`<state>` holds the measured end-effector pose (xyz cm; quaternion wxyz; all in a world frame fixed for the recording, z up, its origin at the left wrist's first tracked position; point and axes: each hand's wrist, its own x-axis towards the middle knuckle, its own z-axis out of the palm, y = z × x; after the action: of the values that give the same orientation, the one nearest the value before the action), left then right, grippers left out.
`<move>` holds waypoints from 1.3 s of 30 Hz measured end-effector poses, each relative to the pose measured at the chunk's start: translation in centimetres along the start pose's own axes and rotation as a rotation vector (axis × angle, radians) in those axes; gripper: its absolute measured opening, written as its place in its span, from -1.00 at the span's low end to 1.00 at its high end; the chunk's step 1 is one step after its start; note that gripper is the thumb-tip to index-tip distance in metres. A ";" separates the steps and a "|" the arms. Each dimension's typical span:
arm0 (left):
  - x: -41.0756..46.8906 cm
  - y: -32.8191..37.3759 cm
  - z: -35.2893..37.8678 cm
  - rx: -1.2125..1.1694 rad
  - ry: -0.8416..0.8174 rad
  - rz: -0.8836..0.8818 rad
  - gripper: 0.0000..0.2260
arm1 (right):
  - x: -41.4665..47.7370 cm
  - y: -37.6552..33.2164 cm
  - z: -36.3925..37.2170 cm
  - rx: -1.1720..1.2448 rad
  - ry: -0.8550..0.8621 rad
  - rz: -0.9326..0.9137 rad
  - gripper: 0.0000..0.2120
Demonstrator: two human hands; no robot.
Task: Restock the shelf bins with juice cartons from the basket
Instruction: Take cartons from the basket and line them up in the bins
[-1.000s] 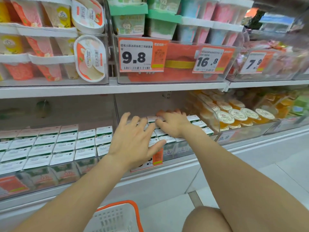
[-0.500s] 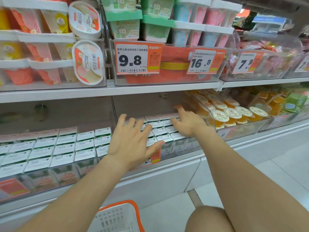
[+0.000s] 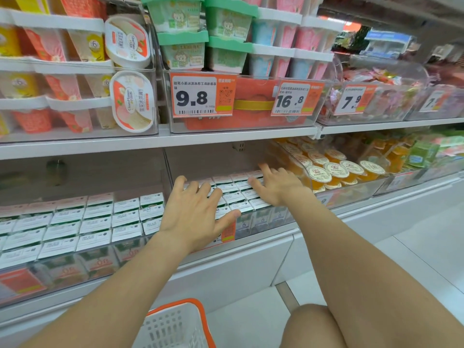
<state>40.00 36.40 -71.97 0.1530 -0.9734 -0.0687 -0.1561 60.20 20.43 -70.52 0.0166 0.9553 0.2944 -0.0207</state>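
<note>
Your right hand point(image 3: 276, 188), curled a second ago, now lies flat with fingers spread on the juice cartons point(image 3: 233, 195) at frame centre; your left hand point(image 3: 198, 213) spreads open beside it, both arms outstretched.

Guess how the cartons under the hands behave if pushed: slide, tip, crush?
Cartons look boxy, flat-topped: probably stiff, sliding rather than rolling. Packed edge to edge in the bin, so likely shift as a block, hardly tipping. Left hand and right hand lie flat on top; crushing seems unlikely.
</note>
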 end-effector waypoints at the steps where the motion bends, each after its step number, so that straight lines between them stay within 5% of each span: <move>1: 0.0 0.0 0.1 0.001 0.005 0.001 -0.25 | 0.0 -0.2 -0.2 -0.057 -0.002 -0.001 -0.21; 9: 0.1 -0.1 0.3 0.006 0.005 0.003 -0.26 | 0.3 -0.2 0.5 -0.046 0.030 0.007 -0.20; 16: 0.0 -0.2 0.2 -0.017 0.023 0.009 -0.27 | -1.4 -4.0 0.8 0.146 0.316 -0.160 -0.46; 21: -0.5 -0.7 -0.1 -0.042 0.079 0.044 -0.32 | -0.7 -7.1 1.6 0.131 0.116 -0.222 -0.30; 27: -1.6 -1.9 0.0 -0.077 0.032 0.114 -0.38 | -0.6 -7.3 1.9 0.173 -0.057 -0.237 -0.43; 32: -2.0 -2.8 -0.6 -0.209 -0.030 0.149 -0.39 | -2.8 -8.4 0.9 0.246 0.121 -0.298 -0.51; 39: -6.8 -7.4 -3.4 -0.404 0.289 0.028 -0.85 | -9.3 -15.1 -3.6 0.223 0.472 -0.450 -0.73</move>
<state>31.32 41.70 -69.11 -0.0344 -0.9527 -0.0001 -0.3021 44.08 27.83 -66.77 -0.1616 0.8409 0.4892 0.1654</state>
